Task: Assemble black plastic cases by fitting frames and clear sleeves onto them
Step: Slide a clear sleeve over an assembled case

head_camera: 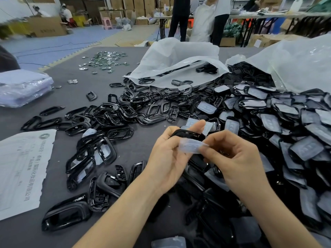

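In the lower middle of the frame, the left hand [166, 156] has its grip curled round a black case [186, 134], fingers over the far edge. The case's long axis runs left to right across the picture, almost level. Just in front of it lies a clear sleeve [191, 146], its long axis also left to right, its right end dipping slightly. The right hand [238, 158] has a narrow grip, pinching the sleeve's right end between thumb and forefinger; the sleeve's left end lies against the left thumb. Whether sleeve and case touch cannot be told.

Both hands are above the grey bench [71, 83]. Loose black frames [114, 115] spread across the centre and left of it. At the right is a heap of sleeved cases [286, 122], spilling from a white plastic bag [295, 65]; a second white bag [175, 56] lies at upper centre. A printed paper sheet [23, 167] sits at lower left, a stack of clear packets [23, 86] at the left edge, and small shiny badges [105, 59] at upper left.
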Tool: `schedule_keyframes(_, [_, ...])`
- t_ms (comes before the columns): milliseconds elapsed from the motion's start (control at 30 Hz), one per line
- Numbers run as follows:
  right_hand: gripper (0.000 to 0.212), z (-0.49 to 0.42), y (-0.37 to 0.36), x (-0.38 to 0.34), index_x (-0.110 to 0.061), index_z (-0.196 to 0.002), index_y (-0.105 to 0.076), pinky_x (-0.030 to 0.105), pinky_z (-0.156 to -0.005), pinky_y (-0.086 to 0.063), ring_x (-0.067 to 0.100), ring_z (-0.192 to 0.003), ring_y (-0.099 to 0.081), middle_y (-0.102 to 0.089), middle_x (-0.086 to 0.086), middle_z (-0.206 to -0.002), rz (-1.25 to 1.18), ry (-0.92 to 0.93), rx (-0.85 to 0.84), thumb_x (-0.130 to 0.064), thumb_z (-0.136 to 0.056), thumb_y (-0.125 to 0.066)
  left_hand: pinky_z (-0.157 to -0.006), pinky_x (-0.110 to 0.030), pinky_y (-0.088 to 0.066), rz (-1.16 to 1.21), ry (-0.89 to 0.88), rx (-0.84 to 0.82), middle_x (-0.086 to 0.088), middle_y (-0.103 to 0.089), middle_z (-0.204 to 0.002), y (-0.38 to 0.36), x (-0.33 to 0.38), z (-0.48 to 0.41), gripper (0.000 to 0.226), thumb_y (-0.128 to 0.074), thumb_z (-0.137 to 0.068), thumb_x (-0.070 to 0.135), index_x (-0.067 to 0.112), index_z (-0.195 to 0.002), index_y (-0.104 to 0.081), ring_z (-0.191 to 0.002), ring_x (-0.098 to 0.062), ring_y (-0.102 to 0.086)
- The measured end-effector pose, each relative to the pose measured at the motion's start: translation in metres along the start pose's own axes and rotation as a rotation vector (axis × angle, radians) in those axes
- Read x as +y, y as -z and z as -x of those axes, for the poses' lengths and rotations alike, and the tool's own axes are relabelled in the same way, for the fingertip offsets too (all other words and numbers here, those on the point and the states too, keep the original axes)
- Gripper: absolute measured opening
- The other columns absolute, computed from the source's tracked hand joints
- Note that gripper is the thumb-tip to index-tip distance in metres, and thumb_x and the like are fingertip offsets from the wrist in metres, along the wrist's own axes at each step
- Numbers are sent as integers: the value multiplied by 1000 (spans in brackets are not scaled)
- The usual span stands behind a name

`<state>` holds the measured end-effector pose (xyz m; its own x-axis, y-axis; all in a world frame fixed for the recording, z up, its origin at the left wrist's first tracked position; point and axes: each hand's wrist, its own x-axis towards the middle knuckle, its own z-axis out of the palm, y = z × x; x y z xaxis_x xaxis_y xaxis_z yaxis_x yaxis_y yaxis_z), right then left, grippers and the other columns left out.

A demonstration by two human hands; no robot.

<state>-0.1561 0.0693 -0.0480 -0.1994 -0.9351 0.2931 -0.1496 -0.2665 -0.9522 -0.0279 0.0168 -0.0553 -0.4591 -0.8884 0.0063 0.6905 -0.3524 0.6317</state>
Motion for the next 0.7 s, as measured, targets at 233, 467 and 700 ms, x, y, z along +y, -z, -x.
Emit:
schedule_keyframes(233, [21,3,-9,8,-28,-67,-68,22,-63,-48,7,-63,-55,-60,-5,-78,156,7,176,-10,-72,-79,-74,-26,-54,-159,-40,-44,-18,-68,-117,0,-15,2,30,-41,-80,-15,14,-76,-33,-103,-27,-66])
schedule_keyframes(467, [13,3,-11,6,-17,-72,-66,35,-64,-55,16,-63,-63,-70,1,-76,60,-61,186,-11,-77,-76,-77,-30,-45,-177,-68,-70,-9,-68,-122,-3,-18,5,24,-42,-77,-5,15,-75,-30,-116,-27,-58])
schedule_keyframes(700, [16,-2,3,9,-19,-70,-65,27,-61,-51,14,-61,-62,-68,0,-65,224,-51,197,-10,-78,-76,-98,-47,-48,-796,-224,11,3,-72,-110,6,-19,1,14,-61,-86,10,20,-94,-54,-107,-22,-65])
